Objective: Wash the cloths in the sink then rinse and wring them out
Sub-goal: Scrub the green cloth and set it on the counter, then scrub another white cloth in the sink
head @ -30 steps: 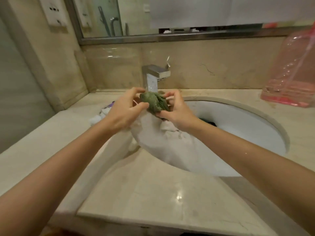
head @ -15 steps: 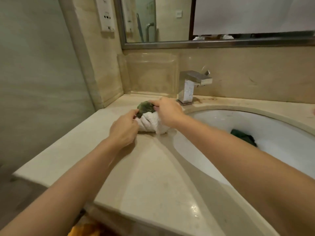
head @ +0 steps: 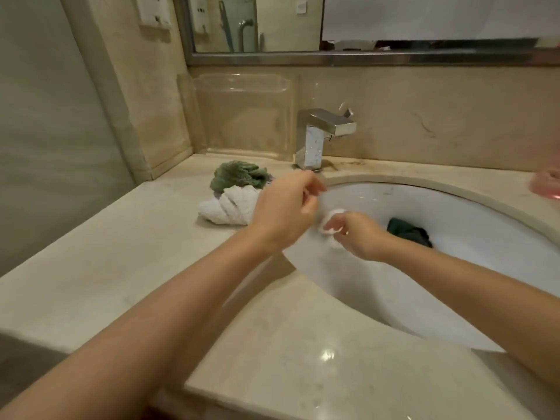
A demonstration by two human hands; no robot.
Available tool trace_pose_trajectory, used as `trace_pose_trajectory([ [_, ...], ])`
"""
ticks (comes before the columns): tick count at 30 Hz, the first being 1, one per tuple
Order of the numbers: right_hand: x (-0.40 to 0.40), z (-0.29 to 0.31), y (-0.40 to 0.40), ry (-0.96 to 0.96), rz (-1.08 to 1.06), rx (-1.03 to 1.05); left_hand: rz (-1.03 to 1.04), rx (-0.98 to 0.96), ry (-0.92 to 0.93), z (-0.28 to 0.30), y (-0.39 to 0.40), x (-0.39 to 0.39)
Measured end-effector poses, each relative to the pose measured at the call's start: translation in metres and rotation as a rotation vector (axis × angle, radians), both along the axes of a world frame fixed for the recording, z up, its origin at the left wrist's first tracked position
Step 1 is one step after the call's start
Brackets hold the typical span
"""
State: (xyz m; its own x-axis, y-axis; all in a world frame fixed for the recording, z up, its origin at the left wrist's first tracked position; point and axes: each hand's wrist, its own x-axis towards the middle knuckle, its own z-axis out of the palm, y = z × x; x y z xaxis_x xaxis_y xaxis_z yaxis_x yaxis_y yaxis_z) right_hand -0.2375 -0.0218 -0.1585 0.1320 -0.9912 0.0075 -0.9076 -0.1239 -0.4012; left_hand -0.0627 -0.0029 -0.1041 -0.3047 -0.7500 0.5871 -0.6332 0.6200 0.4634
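Note:
A wrung green cloth (head: pixel 239 175) and a twisted white cloth (head: pixel 230 207) lie together on the counter, left of the sink (head: pixel 454 192). A dark green cloth (head: pixel 409 233) lies inside the basin. My left hand (head: pixel 285 210) hovers over the sink's left rim beside the white twisted cloth, fingers loosely curled and holding nothing. My right hand (head: pixel 354 234) reaches into the basin, and its fingertips pinch a small white cloth (head: pixel 333 219) against the basin wall. The dark green cloth lies just right of that hand.
A square chrome faucet (head: pixel 321 137) stands behind the sink, with no water running. A clear plastic holder (head: pixel 242 113) leans on the back wall. A pink container (head: pixel 547 183) shows at the right edge. Marble counter (head: pixel 121 268) runs along the left and front.
Both hands let go of the green and white cloths, which now lie on the counter. The right hand moved down into the basin onto a white cloth, and the left drew back toward the rim.

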Motion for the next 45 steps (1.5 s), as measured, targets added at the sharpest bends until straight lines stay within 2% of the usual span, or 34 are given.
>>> trace_pose_trajectory([
  [3,-0.030,-0.010,0.005,0.169,0.003,0.137,-0.049,0.366,-0.415,0.000,-0.021,-0.040],
  [6,-0.041,-0.025,0.001,0.097,-0.005,0.193,-0.034,0.510,-0.709,-0.020,-0.045,-0.067],
  [8,-0.043,-0.034,-0.006,0.079,-0.010,0.188,-0.022,0.592,-0.720,-0.038,-0.061,-0.069],
  [11,-0.045,-0.040,-0.015,0.215,-0.057,0.169,-0.061,0.723,-0.608,-0.050,-0.075,-0.062],
  [14,-0.049,-0.043,-0.017,0.289,-0.118,0.192,-0.103,0.737,-0.527,-0.053,-0.075,-0.062],
  [17,-0.056,-0.047,-0.016,0.224,-0.170,0.211,-0.134,0.710,-0.576,-0.055,-0.072,-0.066],
  [19,-0.064,-0.044,-0.017,-0.001,-0.189,0.223,-0.148,0.698,-0.582,-0.055,-0.069,-0.067],
  [23,-0.075,-0.017,-0.010,-0.801,-0.330,0.186,-0.216,0.565,-0.614,-0.054,-0.060,-0.069],
  [25,-0.076,-0.002,-0.004,-1.157,-0.297,0.180,-0.248,0.509,-0.482,-0.052,-0.057,-0.072],
  [27,-0.078,0.009,0.001,-1.335,-0.300,0.169,-0.268,0.483,-0.245,-0.048,-0.056,-0.077],
  [30,-0.085,0.022,0.007,-1.453,-0.241,0.154,-0.349,0.578,0.041,-0.043,-0.052,-0.083],
  [33,-0.089,0.030,0.015,-1.331,-0.028,0.217,-0.415,0.753,0.226,-0.036,-0.045,-0.083],
  [35,-0.093,0.035,0.020,-1.188,0.022,0.174,-0.438,0.791,0.219,-0.032,-0.044,-0.079],
  [37,-0.099,0.037,0.022,-1.043,-0.015,0.137,-0.443,0.829,0.253,-0.032,-0.046,-0.076],
  [38,-0.101,0.037,0.025,-0.909,-0.054,0.117,-0.417,0.826,0.289,-0.033,-0.046,-0.076],
  [41,-0.112,0.023,0.026,-0.443,-0.269,0.091,-0.277,0.621,0.264,-0.034,-0.048,-0.078],
  [43,-0.111,0.013,0.027,-0.404,-0.328,0.161,-0.204,0.513,0.143,-0.033,-0.048,-0.079],
  [45,-0.110,0.009,0.027,-0.533,-0.318,0.144,-0.219,0.541,0.080,-0.034,-0.047,-0.079],
])
